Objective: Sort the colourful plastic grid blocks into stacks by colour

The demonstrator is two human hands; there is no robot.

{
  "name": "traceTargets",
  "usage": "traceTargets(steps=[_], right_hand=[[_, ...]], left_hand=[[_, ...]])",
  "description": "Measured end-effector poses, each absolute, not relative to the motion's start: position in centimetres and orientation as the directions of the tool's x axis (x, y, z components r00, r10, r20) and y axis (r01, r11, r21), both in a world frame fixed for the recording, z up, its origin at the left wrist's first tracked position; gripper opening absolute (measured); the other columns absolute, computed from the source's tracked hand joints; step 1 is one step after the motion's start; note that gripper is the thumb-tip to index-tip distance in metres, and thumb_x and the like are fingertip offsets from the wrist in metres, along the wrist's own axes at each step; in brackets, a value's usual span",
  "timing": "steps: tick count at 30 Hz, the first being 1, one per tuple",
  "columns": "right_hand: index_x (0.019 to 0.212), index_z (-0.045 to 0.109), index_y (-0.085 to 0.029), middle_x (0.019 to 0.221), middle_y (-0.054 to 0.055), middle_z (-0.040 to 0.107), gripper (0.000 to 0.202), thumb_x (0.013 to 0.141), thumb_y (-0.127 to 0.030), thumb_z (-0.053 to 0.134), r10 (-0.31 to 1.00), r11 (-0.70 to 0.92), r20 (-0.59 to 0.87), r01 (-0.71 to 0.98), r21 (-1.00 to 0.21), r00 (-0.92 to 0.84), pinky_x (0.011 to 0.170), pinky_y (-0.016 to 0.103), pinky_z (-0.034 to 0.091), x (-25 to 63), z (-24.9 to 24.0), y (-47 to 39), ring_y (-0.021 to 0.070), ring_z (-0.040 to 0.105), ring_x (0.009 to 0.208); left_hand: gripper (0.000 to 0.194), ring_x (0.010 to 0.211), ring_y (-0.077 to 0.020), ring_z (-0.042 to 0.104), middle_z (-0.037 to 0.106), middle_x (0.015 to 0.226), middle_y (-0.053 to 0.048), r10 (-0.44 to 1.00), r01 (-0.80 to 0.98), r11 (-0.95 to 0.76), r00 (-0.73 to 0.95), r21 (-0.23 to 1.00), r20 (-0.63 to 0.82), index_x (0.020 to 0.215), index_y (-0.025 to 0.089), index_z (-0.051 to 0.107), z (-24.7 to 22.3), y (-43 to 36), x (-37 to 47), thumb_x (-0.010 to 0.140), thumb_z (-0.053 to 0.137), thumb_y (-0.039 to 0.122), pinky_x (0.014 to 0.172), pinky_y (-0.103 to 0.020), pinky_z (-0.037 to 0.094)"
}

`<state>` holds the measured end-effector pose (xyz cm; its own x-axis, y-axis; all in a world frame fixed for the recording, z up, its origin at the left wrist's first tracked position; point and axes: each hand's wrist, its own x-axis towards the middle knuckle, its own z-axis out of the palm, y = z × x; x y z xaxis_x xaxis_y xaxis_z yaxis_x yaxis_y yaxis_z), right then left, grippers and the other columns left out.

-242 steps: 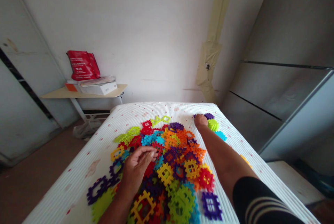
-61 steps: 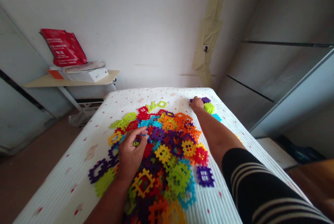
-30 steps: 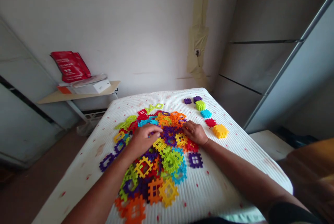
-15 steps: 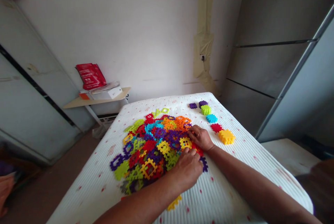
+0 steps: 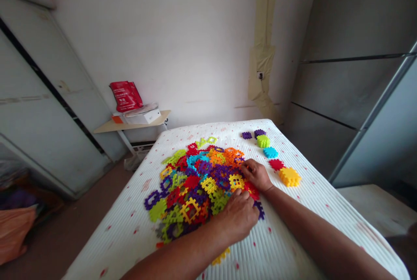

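A heap of colourful notched plastic pieces lies on the white quilted table cover. My left hand rests over the heap's near right side, fingers curled down near a yellow window piece; what they grip is hidden. My right hand is at the heap's right edge, with fingers bent against purple and red pieces, and its fingertips are hard to make out. Sorted pieces stand to the right: purple, green, blue, red and a yellow stack.
Behind at the left, a small shelf table holds a red bag and a white box. Grey cabinets stand at the right. An orange bag is at the lower left.
The whole view has shifted, so the table and things sit slightly further right. Both hands stay at about the same places on the heap.
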<state>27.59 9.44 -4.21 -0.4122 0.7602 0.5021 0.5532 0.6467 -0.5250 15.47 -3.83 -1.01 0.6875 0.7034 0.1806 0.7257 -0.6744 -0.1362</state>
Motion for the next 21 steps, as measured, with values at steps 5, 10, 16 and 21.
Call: traceTargets(steps=[5, 10, 16, 21], right_hand=[[0.08, 0.06, -0.019, 0.079, 0.005, 0.064, 0.023, 0.085, -0.033, 0.043, 0.805, 0.588, 0.504, 0.522, -0.617, -0.311, 0.069, 0.026, 0.045, 27.8, -4.4, 9.9, 0.0161, 0.059, 0.073], [0.079, 0.061, -0.017, 0.074, 0.004, 0.064, 0.024, 0.083, -0.034, 0.045, 0.827, 0.549, 0.536, 0.451, -0.704, -0.17, 0.061, 0.026, 0.045, 28.1, -3.9, 10.4, 0.0152, 0.058, 0.064], [0.095, 0.059, -0.017, 0.085, 0.005, 0.062, 0.026, 0.085, -0.039, 0.049, 0.744, 0.663, 0.624, 0.38, -0.645, -0.239, 0.065, 0.027, 0.05, 27.2, -2.1, 8.3, 0.0145, 0.059, 0.069], [0.119, 0.051, -0.018, 0.115, 0.013, 0.055, 0.047, 0.08, -0.041, 0.059, 0.603, 0.788, 0.706, 0.42, -0.451, -0.372, 0.091, 0.04, 0.046, 25.2, -1.3, 6.5, 0.0249, 0.053, 0.108]], left_hand=[[0.015, 0.076, -0.0191, 0.058, 0.066, 0.073, -0.006, 0.807, 0.8, -0.58, 0.538, 0.157, 0.242, 0.074, 0.016, 0.064, -0.2, -2.6, 14.8, 0.078, 0.05, 0.017, 0.075, -0.035, 0.044], [0.016, 0.072, -0.0156, 0.06, 0.068, 0.076, -0.004, 0.958, 0.531, -0.225, -0.033, 0.817, 0.285, 0.078, 0.017, 0.069, 2.0, 0.2, 12.1, 0.075, 0.056, 0.024, 0.069, -0.027, 0.045], [0.036, 0.045, -0.0099, 0.048, 0.058, 0.051, 0.0, 0.956, 0.082, -0.012, -0.293, 0.997, 0.036, 0.083, 0.01, 0.068, 2.3, 2.5, 9.2, 0.062, 0.067, 0.04, 0.043, -0.021, 0.034], [0.038, 0.043, -0.0083, 0.047, 0.057, 0.049, 0.0, 0.952, 0.004, -0.011, -0.306, 1.0, 0.011, 0.075, 0.01, 0.068, 1.9, 3.1, 9.0, 0.056, 0.071, 0.042, 0.04, -0.02, 0.031]])
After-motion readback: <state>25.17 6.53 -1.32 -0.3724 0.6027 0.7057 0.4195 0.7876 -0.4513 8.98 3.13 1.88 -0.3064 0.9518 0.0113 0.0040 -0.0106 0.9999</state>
